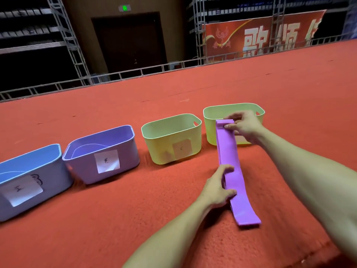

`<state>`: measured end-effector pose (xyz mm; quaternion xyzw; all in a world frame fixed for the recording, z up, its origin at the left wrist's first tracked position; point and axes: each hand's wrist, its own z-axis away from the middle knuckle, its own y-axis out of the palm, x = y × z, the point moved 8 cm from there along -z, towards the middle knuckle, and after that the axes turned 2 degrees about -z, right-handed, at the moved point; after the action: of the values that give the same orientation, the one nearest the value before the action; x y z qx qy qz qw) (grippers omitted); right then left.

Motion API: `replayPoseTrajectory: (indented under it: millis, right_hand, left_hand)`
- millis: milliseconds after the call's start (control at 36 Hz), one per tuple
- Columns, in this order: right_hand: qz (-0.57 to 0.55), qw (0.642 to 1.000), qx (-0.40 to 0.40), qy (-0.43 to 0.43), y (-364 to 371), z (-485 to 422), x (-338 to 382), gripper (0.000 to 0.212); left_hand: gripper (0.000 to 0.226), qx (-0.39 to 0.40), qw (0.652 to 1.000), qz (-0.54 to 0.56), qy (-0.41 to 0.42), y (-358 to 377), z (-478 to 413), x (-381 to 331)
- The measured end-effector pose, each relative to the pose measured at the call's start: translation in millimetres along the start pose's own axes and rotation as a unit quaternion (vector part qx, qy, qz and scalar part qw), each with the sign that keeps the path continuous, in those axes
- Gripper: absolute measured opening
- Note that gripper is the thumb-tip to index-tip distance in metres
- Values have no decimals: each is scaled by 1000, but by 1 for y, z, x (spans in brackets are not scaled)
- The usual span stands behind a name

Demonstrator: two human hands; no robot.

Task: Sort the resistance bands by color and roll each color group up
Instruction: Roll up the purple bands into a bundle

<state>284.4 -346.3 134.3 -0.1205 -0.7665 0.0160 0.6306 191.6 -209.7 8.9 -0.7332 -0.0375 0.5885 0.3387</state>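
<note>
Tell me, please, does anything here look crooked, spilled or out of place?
Only one small thing: the purple bands are not neatly stacked. The strip curves sideways between the left hand and the right hand, and its far ends are fanned out instead of flush. Nothing is spilled.

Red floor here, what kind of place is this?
Most likely a stage in an event hall: a wide red carpet covers the floor, metal truss frames stand behind it, and a big red banner hangs at the back. A green exit sign glows over a door.
</note>
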Motion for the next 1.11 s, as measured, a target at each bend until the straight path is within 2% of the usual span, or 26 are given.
replayPoseTrajectory:
  millis: [167, 306, 500, 750, 889, 1111]
  right_hand:
    - [23, 999, -15, -47, 16, 18, 57, 24]
    - [45, 996, -25, -67, 44, 31, 89, 23]
    - [59, 995, -17, -82, 103, 51, 111, 22]
    - [73, 994, 51, -59, 222, 80, 88, 21]
    - [124, 987, 91, -46, 288, 92, 53, 20]
    - [160, 976, 141, -47, 353, 102, 9, 24]
  left_hand:
    - [80, -10, 997, 71, 22, -19, 32, -18]
    - [85, 0, 997, 66, 41, -52, 66, -29]
    - [91, 20, 992, 126, -3, -102, 135, -27]
    - [92, 32, 983, 161, -78, -150, 219, 19]
    - [94, 39, 975, 176, -126, -168, 257, 57]
    - [98, 43, 969, 169, -178, -179, 282, 99]
